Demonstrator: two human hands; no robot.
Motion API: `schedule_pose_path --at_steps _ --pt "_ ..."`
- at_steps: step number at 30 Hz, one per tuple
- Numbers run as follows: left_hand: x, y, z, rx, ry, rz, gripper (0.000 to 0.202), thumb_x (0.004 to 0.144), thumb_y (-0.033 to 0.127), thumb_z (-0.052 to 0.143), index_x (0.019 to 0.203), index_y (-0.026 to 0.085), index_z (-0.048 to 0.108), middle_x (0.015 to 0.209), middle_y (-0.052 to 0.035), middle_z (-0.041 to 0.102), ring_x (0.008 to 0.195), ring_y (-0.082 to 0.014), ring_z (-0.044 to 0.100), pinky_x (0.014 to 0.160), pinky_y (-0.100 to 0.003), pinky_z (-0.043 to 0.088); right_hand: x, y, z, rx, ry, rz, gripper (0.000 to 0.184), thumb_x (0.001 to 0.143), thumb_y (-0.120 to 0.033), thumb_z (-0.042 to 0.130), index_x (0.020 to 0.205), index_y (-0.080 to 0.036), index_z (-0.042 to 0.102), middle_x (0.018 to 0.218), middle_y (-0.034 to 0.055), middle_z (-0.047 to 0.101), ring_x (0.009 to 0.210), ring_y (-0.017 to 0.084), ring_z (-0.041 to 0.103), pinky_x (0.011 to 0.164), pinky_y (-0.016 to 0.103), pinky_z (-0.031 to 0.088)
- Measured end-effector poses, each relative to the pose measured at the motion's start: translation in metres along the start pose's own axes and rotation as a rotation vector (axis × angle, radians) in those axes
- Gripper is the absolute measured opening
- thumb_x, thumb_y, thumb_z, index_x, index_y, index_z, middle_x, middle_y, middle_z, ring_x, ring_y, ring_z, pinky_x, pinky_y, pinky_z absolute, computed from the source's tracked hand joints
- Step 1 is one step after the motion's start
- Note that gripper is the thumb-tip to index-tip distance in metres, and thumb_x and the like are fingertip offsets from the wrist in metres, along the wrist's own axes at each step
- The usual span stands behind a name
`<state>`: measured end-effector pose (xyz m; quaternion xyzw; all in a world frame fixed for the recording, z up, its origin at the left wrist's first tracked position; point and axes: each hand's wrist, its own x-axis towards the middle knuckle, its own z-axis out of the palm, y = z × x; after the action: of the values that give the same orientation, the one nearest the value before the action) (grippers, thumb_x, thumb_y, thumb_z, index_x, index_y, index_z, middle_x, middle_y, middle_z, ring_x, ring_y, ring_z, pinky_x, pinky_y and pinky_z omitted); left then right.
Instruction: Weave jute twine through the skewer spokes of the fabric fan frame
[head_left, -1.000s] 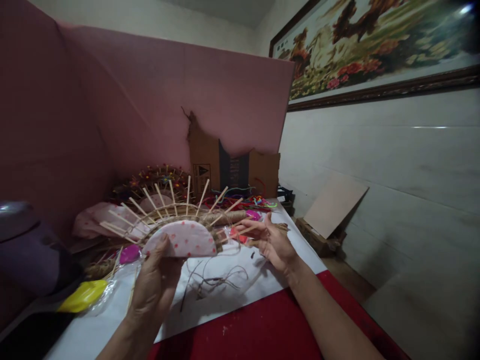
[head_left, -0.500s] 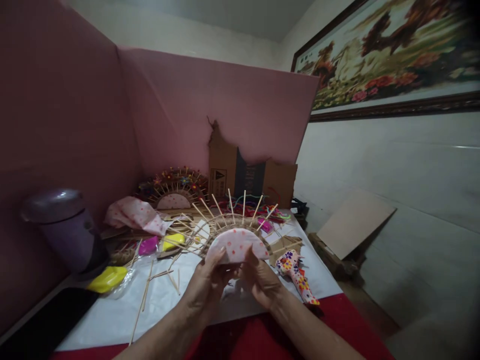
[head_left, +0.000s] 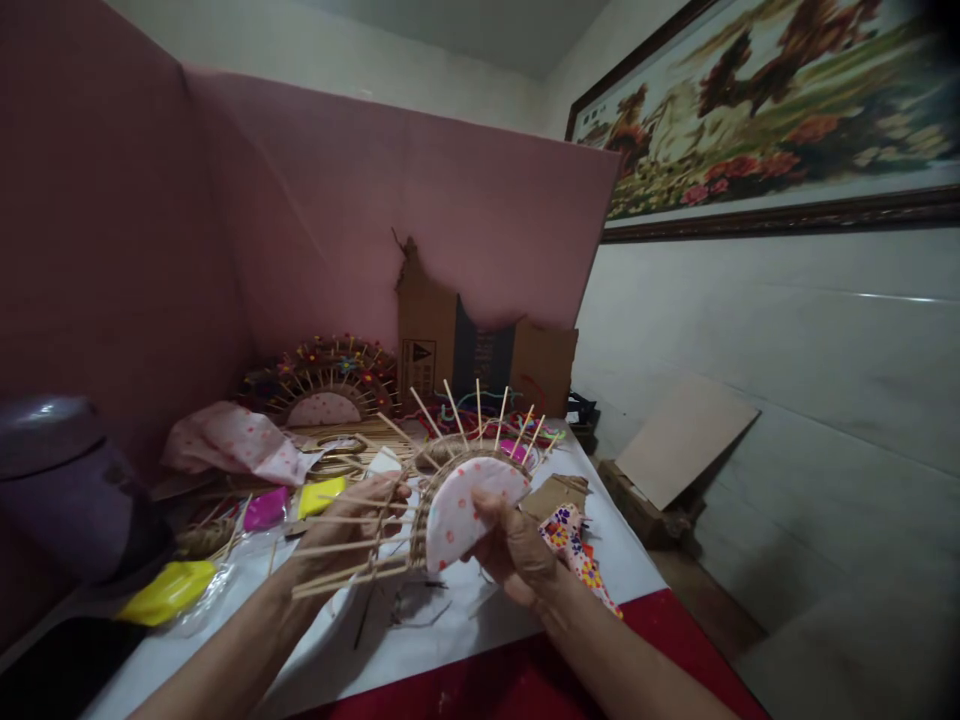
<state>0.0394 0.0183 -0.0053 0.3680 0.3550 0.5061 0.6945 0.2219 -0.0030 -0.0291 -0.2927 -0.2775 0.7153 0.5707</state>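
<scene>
A half-round fan frame [head_left: 465, 505] with a pink dotted fabric centre, woven straw rim and radiating wooden sticks is held up over the white sheet [head_left: 480, 620], tilted so its flat edge runs nearly upright. My right hand [head_left: 514, 555] grips the fabric centre from below, fingers closed on it. My left hand [head_left: 352, 530] is behind the sticks on the frame's left side, fingers curled among them. Loose twine [head_left: 409, 610] lies on the sheet under the frame.
A finished beaded fan [head_left: 322, 385] and pink dotted cloth [head_left: 232, 440] sit at the back left. A flowered tool handle [head_left: 574, 550], yellow [head_left: 169, 590] and magenta [head_left: 262, 508] packets, a purple pot [head_left: 60, 490] and a cardboard box [head_left: 480, 355] surround the work. Pink boards wall the back.
The frame has turned from flat edge down to nearly on its side. My left hand moved from the fabric centre out to the sticks. The view shifted slightly.
</scene>
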Motion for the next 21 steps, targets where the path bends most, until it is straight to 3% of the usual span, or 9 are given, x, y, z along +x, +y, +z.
schedule_pose_path --at_steps 5,8,16,21 --pt "-0.007 0.005 0.007 -0.011 -0.095 -0.056 0.009 0.074 0.017 0.064 0.067 0.013 0.068 0.064 -0.0088 0.067 0.055 -0.0139 0.061 0.054 -0.022 0.051 -0.008 0.018 -0.007 -0.027 -0.07 0.054 0.024 0.067 -0.033 0.073 0.072 -0.011 0.064 0.059 0.0014 0.063 0.05 0.012 0.055 0.046 0.023 0.043" --pt "-0.009 -0.003 0.004 -0.032 -0.076 -0.139 0.013 0.074 0.022 0.065 0.066 0.013 0.068 0.065 -0.0097 0.068 0.055 -0.0151 0.062 0.053 -0.023 0.05 -0.01 0.024 -0.013 -0.006 -0.042 0.109 0.024 0.066 -0.032 0.075 0.073 -0.011 0.065 0.061 0.0016 0.064 0.053 0.011 0.056 0.049 0.022 0.044" --pt "-0.011 -0.01 -0.01 -0.259 -0.113 -0.396 0.014 0.076 0.022 0.062 0.069 0.01 0.065 0.062 -0.0035 0.068 0.056 -0.0151 0.063 0.059 -0.026 0.05 -0.012 0.027 -0.015 -0.02 0.056 0.217 0.033 0.057 -0.033 0.08 0.075 -0.011 0.064 0.058 -0.0002 0.062 0.049 0.01 0.053 0.048 0.022 0.043" --pt "-0.022 -0.012 -0.007 -0.314 -0.121 -0.436 0.015 0.075 0.024 0.062 0.069 0.011 0.065 0.059 -0.0015 0.067 0.053 -0.0154 0.063 0.056 -0.027 0.051 -0.015 0.028 -0.011 -0.009 0.066 0.214 0.032 0.057 -0.032 0.08 0.076 -0.012 0.064 0.061 -0.0003 0.062 0.052 0.01 0.054 0.049 0.02 0.043"
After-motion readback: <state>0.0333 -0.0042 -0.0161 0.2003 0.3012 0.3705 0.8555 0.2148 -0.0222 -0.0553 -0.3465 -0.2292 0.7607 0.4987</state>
